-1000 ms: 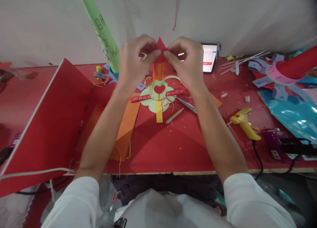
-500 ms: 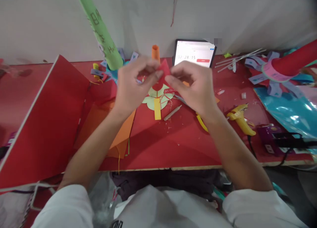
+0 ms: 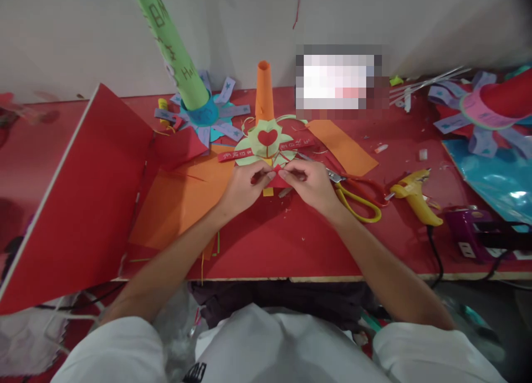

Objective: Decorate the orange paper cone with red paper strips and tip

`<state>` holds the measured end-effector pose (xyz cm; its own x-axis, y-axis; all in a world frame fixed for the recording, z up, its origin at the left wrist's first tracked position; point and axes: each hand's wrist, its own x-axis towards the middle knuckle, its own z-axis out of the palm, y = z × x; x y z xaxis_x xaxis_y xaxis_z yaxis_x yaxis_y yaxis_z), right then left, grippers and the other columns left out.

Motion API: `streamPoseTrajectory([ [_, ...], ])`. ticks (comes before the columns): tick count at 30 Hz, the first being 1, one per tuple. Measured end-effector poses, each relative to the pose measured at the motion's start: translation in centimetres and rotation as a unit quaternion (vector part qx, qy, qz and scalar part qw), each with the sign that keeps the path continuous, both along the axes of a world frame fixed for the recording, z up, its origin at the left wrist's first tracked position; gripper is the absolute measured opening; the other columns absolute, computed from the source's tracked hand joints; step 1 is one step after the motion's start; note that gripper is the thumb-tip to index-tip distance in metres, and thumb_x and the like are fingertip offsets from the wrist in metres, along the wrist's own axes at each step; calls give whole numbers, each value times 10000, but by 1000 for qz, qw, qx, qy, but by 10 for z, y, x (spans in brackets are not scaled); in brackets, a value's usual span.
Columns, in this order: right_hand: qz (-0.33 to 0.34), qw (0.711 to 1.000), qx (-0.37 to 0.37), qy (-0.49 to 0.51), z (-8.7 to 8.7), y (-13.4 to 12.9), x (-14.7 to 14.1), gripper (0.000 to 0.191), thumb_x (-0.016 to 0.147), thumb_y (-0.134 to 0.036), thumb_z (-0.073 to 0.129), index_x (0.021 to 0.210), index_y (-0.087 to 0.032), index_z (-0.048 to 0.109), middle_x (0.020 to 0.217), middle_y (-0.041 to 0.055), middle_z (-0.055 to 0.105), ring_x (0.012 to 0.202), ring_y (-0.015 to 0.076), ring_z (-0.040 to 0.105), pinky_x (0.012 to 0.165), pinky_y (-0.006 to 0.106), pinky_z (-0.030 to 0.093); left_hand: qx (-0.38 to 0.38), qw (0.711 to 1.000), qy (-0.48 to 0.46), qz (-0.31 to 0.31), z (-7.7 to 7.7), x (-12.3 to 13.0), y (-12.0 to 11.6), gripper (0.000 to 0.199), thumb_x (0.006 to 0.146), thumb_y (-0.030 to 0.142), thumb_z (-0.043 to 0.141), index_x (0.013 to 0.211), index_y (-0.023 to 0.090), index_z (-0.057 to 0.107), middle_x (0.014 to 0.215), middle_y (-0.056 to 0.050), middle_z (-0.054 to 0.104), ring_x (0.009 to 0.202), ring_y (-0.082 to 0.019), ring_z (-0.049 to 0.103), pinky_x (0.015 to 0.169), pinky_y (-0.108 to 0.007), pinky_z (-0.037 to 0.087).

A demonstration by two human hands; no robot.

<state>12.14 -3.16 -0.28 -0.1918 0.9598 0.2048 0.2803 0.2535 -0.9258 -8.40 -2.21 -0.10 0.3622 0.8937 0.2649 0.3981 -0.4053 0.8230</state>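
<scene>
Between my fingertips is a small piece of red paper (image 3: 279, 178), held low over the table. My left hand (image 3: 249, 184) pinches its left side, and my right hand (image 3: 311, 182) pinches its right side. Right behind it stands a paper craft with an orange paper cone (image 3: 264, 92), pale green petals and a red paper heart (image 3: 267, 137). Red lettered strips (image 3: 297, 144) stick out from the craft to both sides. Below the red piece a bit of yellow paper (image 3: 268, 192) shows. Scissors (image 3: 359, 197) with red and yellow handles lie beside my right wrist.
Orange paper sheets (image 3: 166, 205) lie left, near an upright red board (image 3: 78, 205). A green paper tube (image 3: 174, 50) leans at back left. On the right are an orange strip (image 3: 344, 147), a yellow glue gun (image 3: 415, 194), a purple power socket block (image 3: 461, 233) and a blue plastic packet (image 3: 494, 178).
Both hands have come down and nearer to me with the red paper, uncovering the heart and orange cone. More of the scissors and orange strip shows now.
</scene>
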Motion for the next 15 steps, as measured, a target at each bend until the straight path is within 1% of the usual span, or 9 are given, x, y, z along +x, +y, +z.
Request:
streamPoseTrajectory([
  [3,-2,1000,-10,4,-2,1,1,340,951,-475,699,746,-205,675,686,4,622,655,156,510,629,320,387,14,1000,19,2,-3,-1,0,258,1030,331,621,818,185,644,696,20,618,645,-123,534,634,-250,412],
  [6,-4,1000,-14,10,-2,0,0,327,940,-449,695,728,-205,647,672,-7,594,641,147,484,623,314,376,51,998,39,5,-5,-1,0,249,1042,299,620,822,186,645,684,26,609,619,-116,519,625,-247,401],
  [8,-4,1000,-9,2,-2,-1,-1,308,937,-421,687,724,-203,640,668,-10,585,637,143,482,622,309,377,77,996,43,6,-7,-1,-1,213,1055,289,609,878,188,672,752,10,659,668,-124,568,654,-249,427],
  [11,4,1000,-4,-15,-4,-4,-4,270,930,-382,670,732,-200,650,676,-6,602,642,146,501,629,305,388,99,995,25,5,-10,-1,-1,144,1063,289,603,996,199,693,921,-29,729,825,-152,656,744,-261,491],
  [13,10,1000,-2,-22,-5,-6,-6,249,926,-367,661,743,-199,660,679,-4,616,639,148,517,629,303,398,103,995,15,4,-10,0,-1,102,1051,261,613,1009,204,686,944,-31,726,851,-155,661,767,-264,504],
  [15,12,1000,0,-29,-7,-7,-7,234,927,-360,658,758,-199,674,685,-1,636,641,153,543,634,302,416,103,995,10,6,-10,0,-2,77,1034,221,622,981,205,675,911,-18,709,821,-147,646,754,-260,497],
])
